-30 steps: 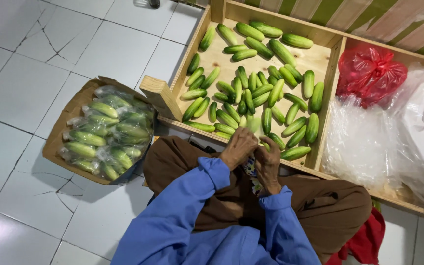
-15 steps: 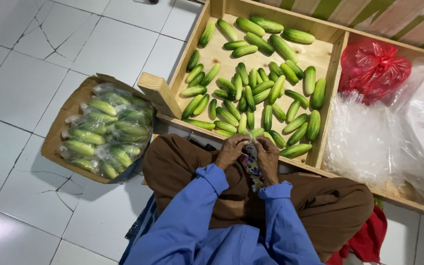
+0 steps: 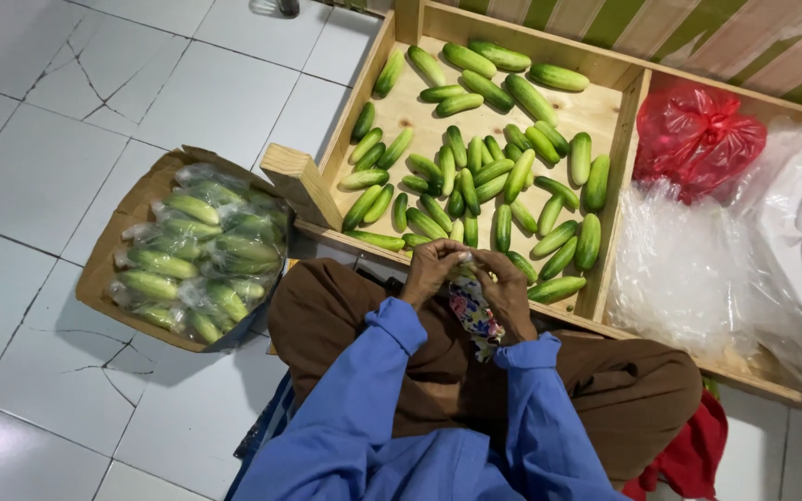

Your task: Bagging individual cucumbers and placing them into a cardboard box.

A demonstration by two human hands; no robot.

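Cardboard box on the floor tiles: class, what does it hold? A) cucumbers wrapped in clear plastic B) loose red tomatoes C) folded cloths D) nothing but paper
A: the cardboard box beside the person's left knee is filled with green wrapped cucumbers under shiny clear film, unlike the loose cucumbers in the wooden tray.

A produce shop floor: wooden display bin (image 3: 620,148) of loose cucumbers (image 3: 475,176), cardboard box (image 3: 95,278) of wrapped ones, white tiles (image 3: 67,121)

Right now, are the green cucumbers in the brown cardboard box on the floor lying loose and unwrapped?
No, the green cucumbers in the brown cardboard box are wrapped in clear plastic.
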